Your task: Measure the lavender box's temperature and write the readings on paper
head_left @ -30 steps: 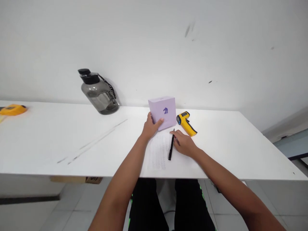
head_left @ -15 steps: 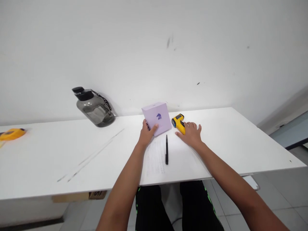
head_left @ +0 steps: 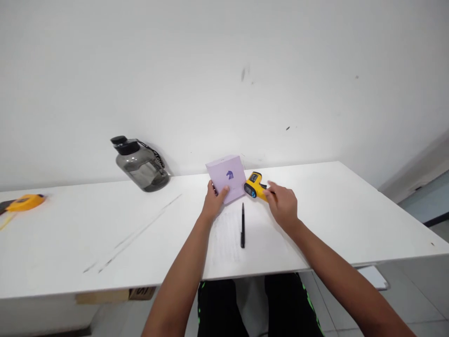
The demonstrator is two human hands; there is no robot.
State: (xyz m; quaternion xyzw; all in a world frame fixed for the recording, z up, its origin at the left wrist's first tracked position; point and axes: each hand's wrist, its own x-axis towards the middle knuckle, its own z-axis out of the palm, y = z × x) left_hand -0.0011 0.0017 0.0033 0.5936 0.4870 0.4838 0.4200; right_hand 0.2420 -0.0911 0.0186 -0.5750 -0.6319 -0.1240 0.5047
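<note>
My left hand [head_left: 213, 200] grips a light purple box [head_left: 234, 167] by its lower left side, the thumb across the front below a dark horse-head print. The box leans back, its top edge toward the wall. To its right, my right hand [head_left: 283, 202] is closed around the handle of a yellow and black infrared thermometer [head_left: 255, 184], whose small screen end points toward the box. A black pen [head_left: 242, 227] lies below the box, on a sheet of paper [head_left: 224, 238] with faint writing.
A grey see-through water bottle [head_left: 142, 168] with a black cap stands near the wall at the left. Farther left lies an orange-yellow tape measure [head_left: 26, 202]. The white table [head_left: 105, 224] ends close to my legs, and a cardboard box [head_left: 105, 296] sits below it.
My right hand has closed around the infrared thermometer's handle and turned it, its head now nearer the purple box. The left hand keeps its hold on the box. The view has shifted slightly.
</note>
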